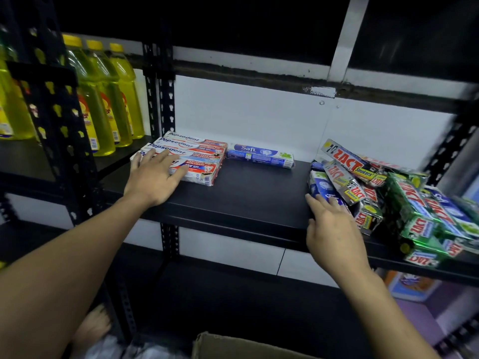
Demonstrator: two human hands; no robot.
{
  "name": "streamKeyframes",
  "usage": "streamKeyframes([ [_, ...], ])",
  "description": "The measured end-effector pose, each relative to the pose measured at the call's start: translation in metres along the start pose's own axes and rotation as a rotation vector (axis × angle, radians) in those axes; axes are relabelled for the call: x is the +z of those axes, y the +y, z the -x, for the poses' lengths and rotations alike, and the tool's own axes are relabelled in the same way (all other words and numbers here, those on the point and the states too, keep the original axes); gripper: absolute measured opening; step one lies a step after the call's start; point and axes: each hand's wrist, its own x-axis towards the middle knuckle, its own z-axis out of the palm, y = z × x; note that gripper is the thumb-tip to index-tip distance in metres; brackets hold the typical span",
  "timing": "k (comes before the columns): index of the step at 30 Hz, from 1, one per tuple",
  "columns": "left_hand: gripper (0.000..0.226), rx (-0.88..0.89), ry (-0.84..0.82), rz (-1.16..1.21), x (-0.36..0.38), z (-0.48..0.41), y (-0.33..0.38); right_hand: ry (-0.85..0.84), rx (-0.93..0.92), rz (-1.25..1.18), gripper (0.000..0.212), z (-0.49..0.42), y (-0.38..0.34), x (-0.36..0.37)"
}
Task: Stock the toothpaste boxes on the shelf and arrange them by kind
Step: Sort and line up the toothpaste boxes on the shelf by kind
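Note:
Several red-and-white Pepsodent boxes [197, 156] lie side by side at the left of the black shelf [246, 200]. My left hand [153, 177] rests flat on their near end, fingers spread. One blue Safi box [259, 155] lies just right of them, near the back wall. At the right, a loose heap of Zact boxes [368, 177] in grey, red and green is mixed with blue Safi boxes [451, 211]. My right hand [334, 234] reaches the heap's left edge, fingertips touching a blue Safi box [321, 187], not closed around it.
Yellow liquid bottles [103, 94] stand on the neighbouring shelf at the left, behind a black perforated upright [57, 112]. A cardboard box [233, 345] sits at the bottom edge below me. Coloured packages [412, 283] show on the lower right shelf.

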Motion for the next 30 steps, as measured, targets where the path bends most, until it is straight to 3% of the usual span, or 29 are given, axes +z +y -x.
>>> streamKeyframes([
  [3,0.067,-0.002,-0.001,-0.006,0.001,-0.001,-0.001,0.001,-0.043,-0.070,0.053,0.003,-0.008,-0.002],
  [10,0.066,0.004,0.012,0.001,0.001,0.000,-0.001,0.019,-0.170,-0.503,0.043,0.000,-0.004,-0.021],
  [16,0.066,0.015,0.021,-0.007,0.002,-0.002,-0.002,-0.034,-0.053,-0.366,0.046,0.004,0.018,-0.014],
  [21,0.065,0.015,0.026,-0.005,0.003,-0.002,-0.002,0.060,-0.172,-0.420,0.035,0.000,-0.003,-0.002],
  [25,0.064,0.014,0.020,-0.009,0.003,-0.001,-0.002,0.038,-0.306,-0.510,0.043,-0.013,-0.002,-0.003],
  [30,0.064,0.018,0.028,-0.011,0.004,-0.002,-0.003,-0.080,-0.322,-0.232,0.052,-0.043,0.022,0.003],
])
